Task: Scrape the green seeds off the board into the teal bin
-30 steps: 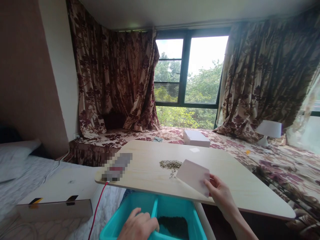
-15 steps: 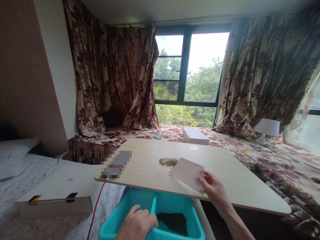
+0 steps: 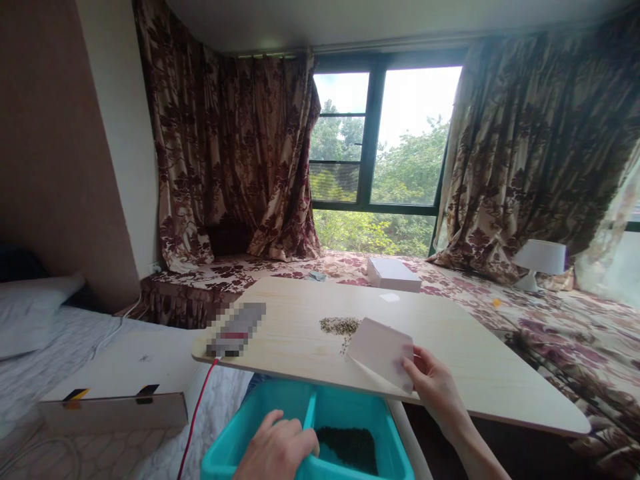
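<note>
the right hand [image 3: 433,380] pinches a thin, pale, rectangular sheet [image 3: 383,353] just beside small greenish-brown grains [image 3: 337,325] on a pale wood-grained board [image 3: 500,373] — likely sweeping, calling next for a low edge. the left hand [image 3: 280,445] curls over a turquoise plastic bin [image 3: 345,403] — whether clamped, i cannot tell.

The card [image 3: 381,352] looks like thin, smooth, whitish plastic with a soft sheen. The tabletop [image 3: 290,333] is pale wood-grain board, smooth and faintly satin (laminate or solid wood, the grain alone doesn't say). The bin [image 3: 345,404] is smooth turquoise plastic, slightly glossy. The grains [image 3: 338,325] look rough and matt. Patterned cloth makes the curtains [image 3: 240,153], matt cardboard the flat box [image 3: 135,363].
</note>
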### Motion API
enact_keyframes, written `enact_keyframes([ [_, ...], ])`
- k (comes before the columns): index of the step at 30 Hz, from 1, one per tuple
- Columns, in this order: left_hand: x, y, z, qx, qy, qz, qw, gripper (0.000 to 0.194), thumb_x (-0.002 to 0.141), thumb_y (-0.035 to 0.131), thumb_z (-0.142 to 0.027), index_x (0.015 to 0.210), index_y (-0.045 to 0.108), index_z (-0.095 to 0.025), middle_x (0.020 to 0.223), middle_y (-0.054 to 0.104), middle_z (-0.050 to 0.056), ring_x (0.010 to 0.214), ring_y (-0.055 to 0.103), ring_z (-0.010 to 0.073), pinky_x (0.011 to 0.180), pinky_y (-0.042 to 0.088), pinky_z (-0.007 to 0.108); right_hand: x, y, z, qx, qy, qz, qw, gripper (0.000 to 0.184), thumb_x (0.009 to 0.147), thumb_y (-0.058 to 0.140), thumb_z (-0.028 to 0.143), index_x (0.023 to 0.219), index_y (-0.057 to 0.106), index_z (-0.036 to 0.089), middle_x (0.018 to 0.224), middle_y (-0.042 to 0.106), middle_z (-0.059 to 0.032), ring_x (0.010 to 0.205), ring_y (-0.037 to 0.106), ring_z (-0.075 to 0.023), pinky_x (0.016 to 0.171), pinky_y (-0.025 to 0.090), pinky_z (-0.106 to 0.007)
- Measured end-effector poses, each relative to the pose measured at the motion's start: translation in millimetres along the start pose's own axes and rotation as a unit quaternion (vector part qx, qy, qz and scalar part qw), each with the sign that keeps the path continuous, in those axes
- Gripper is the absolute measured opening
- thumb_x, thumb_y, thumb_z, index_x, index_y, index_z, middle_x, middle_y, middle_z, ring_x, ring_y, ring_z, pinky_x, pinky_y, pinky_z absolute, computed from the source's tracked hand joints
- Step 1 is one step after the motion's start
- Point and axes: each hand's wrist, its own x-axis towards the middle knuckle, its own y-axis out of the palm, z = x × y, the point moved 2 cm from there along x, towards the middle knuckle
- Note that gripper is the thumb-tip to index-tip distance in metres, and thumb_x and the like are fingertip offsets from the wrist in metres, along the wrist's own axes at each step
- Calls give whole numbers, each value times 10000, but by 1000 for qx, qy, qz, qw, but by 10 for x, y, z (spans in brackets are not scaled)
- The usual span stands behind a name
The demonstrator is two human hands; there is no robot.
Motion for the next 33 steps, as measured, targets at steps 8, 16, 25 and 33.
enact_keyframes([
  [8,-2,-101,-37,-28,-1,-14,999,306,754,681,-527,841,590,-249,759,624,-32,743,611,178,923,404,411,87,0,-20,-19,-11,-15,1000,446,616,683,485,928,644,169,759,742,-87,606,676,-225,432,480,-272],
  [16,-2,-91,-9,-31,-6,-13,999,330,737,695,-542,841,596,-245,771,627,-38,730,602,165,937,396,415,111,104,-55,-18,-11,-8,1000,460,591,676,504,906,642,170,729,735,-78,588,662,-212,408,459,-256],
  [25,-16,-87,-12,-53,-34,18,998,301,698,750,-459,858,606,-249,795,621,-41,792,614,186,986,372,471,-15,-11,98,-28,-5,-16,999,432,597,695,468,906,660,169,712,739,-82,606,676,-230,423,466,-266],
  [33,2,-344,-142,-90,-73,68,991,254,705,761,-330,894,616,-243,861,644,-28,861,627,201,1041,335,522,-77,27,27,-10,3,-9,1000,414,608,688,462,910,663,180,695,729,-57,632,674,-229,468,492,-276],
])
